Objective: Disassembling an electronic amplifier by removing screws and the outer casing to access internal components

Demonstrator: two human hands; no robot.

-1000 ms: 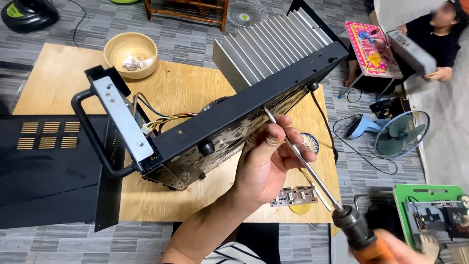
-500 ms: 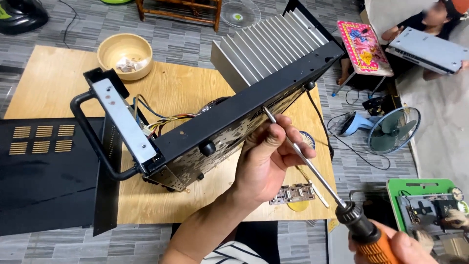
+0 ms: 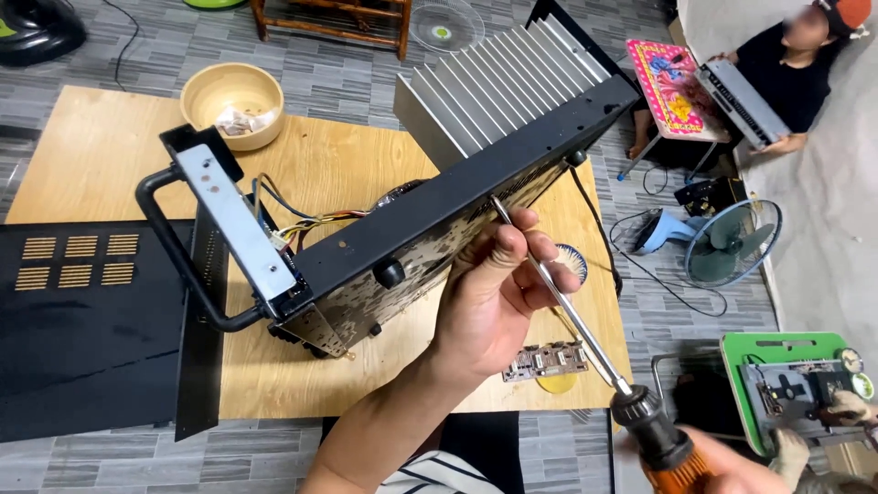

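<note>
- So the big black amplifier chassis (image 3: 439, 220) is tipped up on its side on the wooden counter (image 3: 110, 155), finned heat sink (image 3: 498, 91) facing up and away, front handle (image 3: 178, 252) sticking out to the left.
- Left hand (image 3: 494, 293) is up against the chassis's underside, fingers curled narrow around the shaft of a long screwdriver (image 3: 572, 316), steadying it near the tip.
- The screwdriver tip sits right at the black edge of the chassis; the shaft slants down to the lower right.
- Right hand (image 3: 722, 467) is barely in frame at the bottom, wrapped around the orange-and-black screwdriver handle (image 3: 663, 448). Can't see much of the fingers, but it's clearly holding it.
- Some coloured wires (image 3: 293, 220) poke out of the open chassis near the front plate.
- A wooden bowl (image 3: 230, 91) with small bits in it sits at the far left of the counter, well apart from the hands.
- A black vented cover panel (image 3: 82, 320) lies flat to the left, overlapping the counter edge.
- A small circuit board (image 3: 547, 359) lies on the counter just below the left hand.
- Another person (image 3: 777, 82) sits on the floor at top right holding a flat grey unit, with a small blue fan (image 3: 732, 242) nearby.
</note>
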